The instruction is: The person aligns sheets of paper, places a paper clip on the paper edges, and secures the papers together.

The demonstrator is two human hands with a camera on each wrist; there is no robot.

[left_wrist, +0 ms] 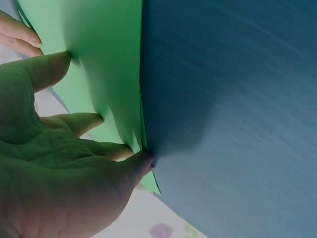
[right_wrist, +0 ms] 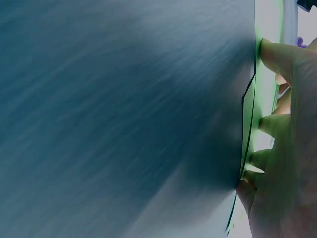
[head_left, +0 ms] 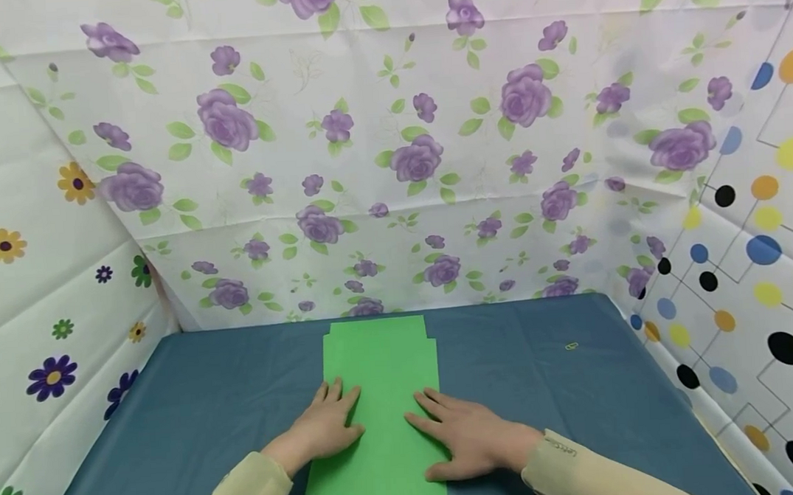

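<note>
A long piece of bright green paper [head_left: 384, 425] lies on the dark blue cloth, its far end stepped as if layers overlap out of line. On its left edge rests my left hand [head_left: 324, 422], fingers spread and thumb pointing inward. My right hand [head_left: 472, 432] lies spread over the right edge, fingertips on the green surface. In the left wrist view, the left hand's [left_wrist: 64, 153] fingertips touch the paper [left_wrist: 106, 59], and one reaches past its edge. The right wrist view has the right hand [right_wrist: 287, 163] along the paper's edge [right_wrist: 248, 119], where two layers show.
A small yellow paper clip [head_left: 571, 346] lies on the blue cloth [head_left: 508, 375] to the right. Behind the table hangs a white sheet with purple roses [head_left: 416, 158]. Patterned sheets also hang at the left [head_left: 33, 293] and right [head_left: 740, 351] sides.
</note>
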